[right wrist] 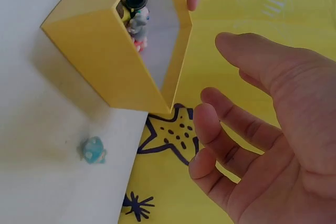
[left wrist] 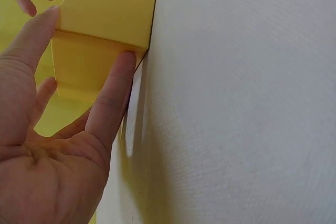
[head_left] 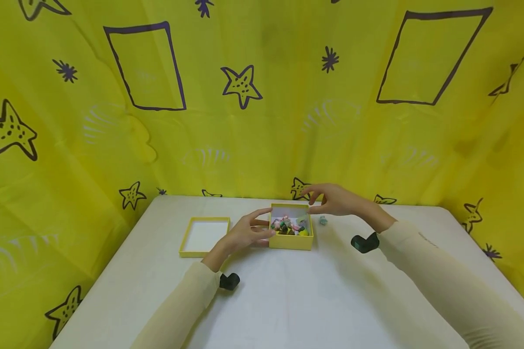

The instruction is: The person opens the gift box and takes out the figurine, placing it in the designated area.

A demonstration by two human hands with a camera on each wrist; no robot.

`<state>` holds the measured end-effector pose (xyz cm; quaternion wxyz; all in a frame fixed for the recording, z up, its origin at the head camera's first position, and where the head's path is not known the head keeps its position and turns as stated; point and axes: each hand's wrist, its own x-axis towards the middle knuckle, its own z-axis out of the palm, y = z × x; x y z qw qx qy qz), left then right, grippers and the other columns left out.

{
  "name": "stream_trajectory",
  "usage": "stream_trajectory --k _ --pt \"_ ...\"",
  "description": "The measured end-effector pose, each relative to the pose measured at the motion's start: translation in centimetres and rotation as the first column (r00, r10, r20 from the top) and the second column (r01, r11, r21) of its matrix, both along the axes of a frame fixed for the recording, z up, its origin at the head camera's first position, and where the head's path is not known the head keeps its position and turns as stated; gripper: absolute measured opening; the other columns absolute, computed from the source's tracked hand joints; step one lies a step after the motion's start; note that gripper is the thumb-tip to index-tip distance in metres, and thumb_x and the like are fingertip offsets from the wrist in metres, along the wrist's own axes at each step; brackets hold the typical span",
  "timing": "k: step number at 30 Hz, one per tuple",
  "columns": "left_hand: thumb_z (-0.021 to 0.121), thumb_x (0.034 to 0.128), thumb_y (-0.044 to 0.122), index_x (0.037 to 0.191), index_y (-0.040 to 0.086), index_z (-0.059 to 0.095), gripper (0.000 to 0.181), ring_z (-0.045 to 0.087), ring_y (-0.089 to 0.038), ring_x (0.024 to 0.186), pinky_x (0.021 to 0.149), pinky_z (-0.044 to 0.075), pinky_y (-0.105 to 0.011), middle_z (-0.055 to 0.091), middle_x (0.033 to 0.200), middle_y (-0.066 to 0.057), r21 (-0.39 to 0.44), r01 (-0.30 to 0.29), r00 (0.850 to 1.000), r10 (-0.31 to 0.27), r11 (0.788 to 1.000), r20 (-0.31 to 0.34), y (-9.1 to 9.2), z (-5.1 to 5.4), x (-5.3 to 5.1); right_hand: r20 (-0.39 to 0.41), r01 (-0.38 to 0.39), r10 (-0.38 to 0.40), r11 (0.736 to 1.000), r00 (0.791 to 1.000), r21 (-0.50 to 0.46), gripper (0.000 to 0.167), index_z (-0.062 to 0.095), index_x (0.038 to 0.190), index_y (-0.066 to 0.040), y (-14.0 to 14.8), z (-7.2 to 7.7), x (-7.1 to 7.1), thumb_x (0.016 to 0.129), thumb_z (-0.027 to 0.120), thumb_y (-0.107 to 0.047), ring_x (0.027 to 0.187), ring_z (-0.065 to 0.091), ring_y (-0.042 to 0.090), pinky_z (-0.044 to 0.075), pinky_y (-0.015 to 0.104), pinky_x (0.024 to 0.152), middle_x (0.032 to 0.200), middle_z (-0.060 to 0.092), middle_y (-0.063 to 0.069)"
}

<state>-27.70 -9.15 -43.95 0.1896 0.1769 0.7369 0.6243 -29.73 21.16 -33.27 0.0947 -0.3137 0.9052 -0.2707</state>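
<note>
A yellow box [head_left: 290,243] with a white inside stands uncovered on the table, and small colourful figurines [head_left: 284,226] fill its bottom. Against its left side rests my left hand [head_left: 242,235], the fingers fairly straight; in the left wrist view the thumb and fingertips touch the box's wall [left wrist: 79,59]. My right hand [head_left: 334,198] hovers over the box's right rim with loosely bent fingers and nothing in them. Below it, a small turquoise figurine [right wrist: 93,150] lies on the table to the right of the box.
To the left lies a shallow yellow-rimmed lid [head_left: 196,253], its white inside facing up. A white cloth covers the table [head_left: 279,295]. Yellow curtains [head_left: 279,135] with star drawings hang close behind the table and at both sides.
</note>
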Motion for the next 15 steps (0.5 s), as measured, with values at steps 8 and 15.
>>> stream_trajectory --k 8,15 --pt "0.077 0.0941 0.012 0.161 0.017 0.036 0.078 0.067 -0.033 0.116 0.087 0.062 -0.043 0.051 0.143 -0.026 -0.002 -0.001 1.000 0.001 1.000 0.007 0.1 -0.2 -0.1 0.023 -0.049 0.050 0.999 0.999 -0.009 0.049 0.058 0.141 -0.006 -1.5 -0.4 -0.2 0.095 0.074 -0.015 0.094 0.065 0.026 0.059 0.040 0.084 0.121 0.068 0.021" --pt "0.078 0.0935 0.014 0.160 0.019 0.037 0.078 0.067 -0.032 0.116 0.086 0.062 -0.042 0.052 0.143 -0.023 -0.018 -0.010 1.000 0.011 1.000 0.011 0.0 -0.1 -0.1 0.045 -0.047 0.047 0.999 0.998 -0.002 0.050 0.058 0.141 -0.003 -3.1 -1.1 -0.4 0.095 0.074 -0.016 0.099 0.065 0.029 0.059 0.043 0.088 0.115 0.070 0.018"
